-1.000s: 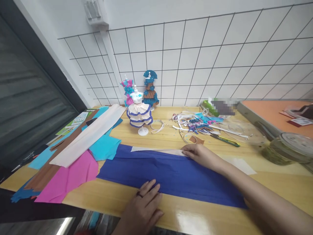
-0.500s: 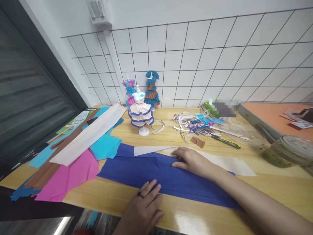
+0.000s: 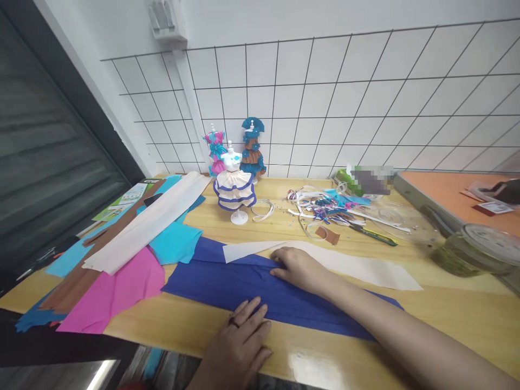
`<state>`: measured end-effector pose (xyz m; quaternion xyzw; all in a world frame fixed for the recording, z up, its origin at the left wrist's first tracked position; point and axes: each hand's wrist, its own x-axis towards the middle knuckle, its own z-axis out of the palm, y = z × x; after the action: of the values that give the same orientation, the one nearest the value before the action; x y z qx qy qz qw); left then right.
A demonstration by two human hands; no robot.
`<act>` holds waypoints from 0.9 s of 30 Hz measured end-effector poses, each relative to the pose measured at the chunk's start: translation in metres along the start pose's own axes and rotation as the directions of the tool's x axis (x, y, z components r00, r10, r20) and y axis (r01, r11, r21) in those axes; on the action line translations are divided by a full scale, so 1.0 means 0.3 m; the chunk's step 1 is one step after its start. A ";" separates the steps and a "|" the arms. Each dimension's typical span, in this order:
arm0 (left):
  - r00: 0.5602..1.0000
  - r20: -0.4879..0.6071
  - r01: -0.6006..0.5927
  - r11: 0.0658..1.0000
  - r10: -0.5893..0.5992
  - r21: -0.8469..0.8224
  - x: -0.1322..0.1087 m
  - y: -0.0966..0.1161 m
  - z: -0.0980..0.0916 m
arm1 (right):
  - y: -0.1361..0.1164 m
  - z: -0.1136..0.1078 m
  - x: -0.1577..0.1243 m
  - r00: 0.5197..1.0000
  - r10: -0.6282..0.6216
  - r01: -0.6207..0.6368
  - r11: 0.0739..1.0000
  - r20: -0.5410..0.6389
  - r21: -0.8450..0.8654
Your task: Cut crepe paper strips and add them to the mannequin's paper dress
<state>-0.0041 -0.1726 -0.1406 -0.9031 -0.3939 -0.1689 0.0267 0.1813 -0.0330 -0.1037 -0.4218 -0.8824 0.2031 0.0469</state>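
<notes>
A wide strip of blue crepe paper [image 3: 227, 284] lies across the front of the wooden table, creased near its far edge. My right hand [image 3: 298, 268] reaches over it, with bent fingers and thumb closed on that far edge; the fingertips are partly hidden. Flat and with fingers stretched, my left hand [image 3: 244, 341] rests at the near edge of the blue paper, fingertips touching it. Just behind the blue paper, a white paper strip [image 3: 357, 266] runs to the right, its left end overlapping the blue.
Pink paper [image 3: 122, 292], turquoise paper [image 3: 176, 244] and a long pale sheet [image 3: 150, 222] pile up at left. A dressed mini mannequin [image 3: 235, 189] stands behind. Scraps, a utility knife [image 3: 374, 235] and a ribbon roll [image 3: 475, 252] lie at right.
My right hand has moved a little left, and the blue paper's far edge has shifted and creased with it. More of the white strip shows behind. My left hand has stayed put.
</notes>
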 end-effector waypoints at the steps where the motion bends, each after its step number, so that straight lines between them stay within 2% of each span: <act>1: 1.000 -0.005 -0.007 1.000 0.007 0.007 0.000 0.001 0.000 | -0.008 0.002 0.005 1.000 -0.008 0.008 1.000 0.012 0.001; 5: 0.997 -0.068 -0.032 0.999 0.034 0.024 -0.010 0.001 -0.014 | -0.054 -0.015 -0.020 0.992 -0.104 0.103 0.995 0.077 0.011; 9: 0.970 -0.241 0.042 0.999 -0.033 0.033 -0.038 -0.061 -0.062 | -0.081 -0.059 -0.083 0.978 -0.192 0.195 0.980 0.085 -0.026; 13: 0.903 -0.327 0.331 0.937 -0.279 0.113 -0.074 -0.221 -0.128 | -0.074 -0.110 -0.136 0.979 -0.183 0.188 0.981 0.093 -0.044; 16: 0.822 -0.309 0.542 0.825 -0.479 0.161 -0.104 -0.360 -0.164 | -0.079 -0.152 -0.178 0.976 -0.191 0.189 0.982 0.107 0.028; 18: 0.795 -0.264 0.598 0.779 -0.547 0.189 -0.121 -0.434 -0.173 | -0.088 -0.182 -0.216 0.975 -0.199 0.190 0.977 0.101 0.093; 21: 0.794 -0.159 0.608 0.774 -0.587 0.180 -0.136 -0.496 -0.165 | -0.084 -0.228 -0.286 0.983 -0.175 0.166 0.979 0.062 0.122; 23: 0.806 -0.144 0.591 0.792 -0.574 0.155 -0.135 -0.509 -0.160 | -0.055 -0.250 -0.336 0.993 -0.119 0.117 0.988 0.020 0.099; 25: 0.817 -0.207 0.571 0.805 -0.538 0.162 -0.123 -0.516 -0.171 | -0.001 -0.254 -0.382 0.997 -0.058 0.060 0.995 -0.041 0.074; 27: 0.808 -0.295 0.578 0.781 -0.510 0.236 -0.104 -0.538 -0.205 | 0.069 -0.236 -0.423 0.994 -0.016 0.023 0.997 -0.108 0.068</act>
<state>-0.1575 -0.0946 -0.1067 -0.7099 -0.6553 -0.2009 0.1624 0.2956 -0.0957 -0.0361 -0.4217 -0.8751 0.2101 0.1111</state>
